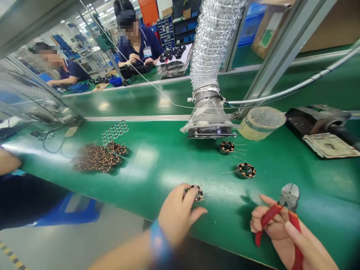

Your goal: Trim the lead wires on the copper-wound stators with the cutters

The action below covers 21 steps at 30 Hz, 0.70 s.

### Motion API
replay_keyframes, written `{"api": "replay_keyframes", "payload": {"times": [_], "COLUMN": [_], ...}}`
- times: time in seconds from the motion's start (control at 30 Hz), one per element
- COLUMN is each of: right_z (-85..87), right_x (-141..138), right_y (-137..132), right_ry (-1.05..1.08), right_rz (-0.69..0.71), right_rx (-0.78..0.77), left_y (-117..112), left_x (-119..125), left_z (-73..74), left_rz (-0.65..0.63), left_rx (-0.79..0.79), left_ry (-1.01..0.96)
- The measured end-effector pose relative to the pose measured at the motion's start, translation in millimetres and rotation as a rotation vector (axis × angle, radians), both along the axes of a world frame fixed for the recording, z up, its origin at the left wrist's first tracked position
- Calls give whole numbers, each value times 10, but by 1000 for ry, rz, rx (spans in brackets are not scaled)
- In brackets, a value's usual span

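Copper-wound stator [198, 194] pinched at its rim by the fingertips [187, 193] of the left hand [177, 214], low in the middle of the frame, just above the green bench [284, 176]. Ring seen at a slant, its round face tipped up toward the camera, so no long axis to speak of. Near edge hidden behind the fingers; contact with the bench impossible to make out. Grip on the ring closed but light, thumb side out of sight.

Cutters [289, 197] clenched in the right hand [274, 228] at lower right, red handles [268, 219] running up from the bottom edge, steel head angled up and slightly right. Handle ends cut off by the frame; blades too small and turned to judge closely. Hands well apart.

Two more stators [226, 147] [245, 170] lying flat on the bench above the hands, fine leads trailing out to the sides, the wires barely visible against the green. Tangled heap of stators [97, 158] left of centre. Silver duct [209, 63] with clear hood [208, 122] at top centre, tape roll [261, 123] beside it, dark fixture [317, 120] at right. Two co-workers [137, 41] [56, 63] at upper left, seated behind a second bench, hands busy with small dark parts.
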State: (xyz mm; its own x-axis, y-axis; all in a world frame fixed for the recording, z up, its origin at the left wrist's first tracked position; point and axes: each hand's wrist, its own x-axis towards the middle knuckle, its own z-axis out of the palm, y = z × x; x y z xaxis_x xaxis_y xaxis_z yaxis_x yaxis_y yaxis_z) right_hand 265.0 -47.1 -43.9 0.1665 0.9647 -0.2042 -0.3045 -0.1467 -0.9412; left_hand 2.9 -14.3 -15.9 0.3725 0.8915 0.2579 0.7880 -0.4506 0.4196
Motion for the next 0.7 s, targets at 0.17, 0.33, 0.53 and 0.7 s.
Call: {"api": "replay_keyframes", "payload": {"times": [0.17, 0.33, 0.53, 0.7], "right_z": [73, 116, 256, 355], "right_x": [-103, -541, -823, -814], "right_y": [38, 237, 394, 469], "right_ry": [-177, -259, -316, -391], "right_rz": [200, 373, 432, 487], "right_rx": [-131, -242, -232, -242], "left_y": [21, 364, 186, 80], "left_x": [-69, -29, 49, 63], "left_z": [136, 139, 75, 12], "left_rz": [115, 21, 184, 175], "left_rx": [-287, -580, -646, -563], "left_ry": [-207, -366, -518, -693]}}
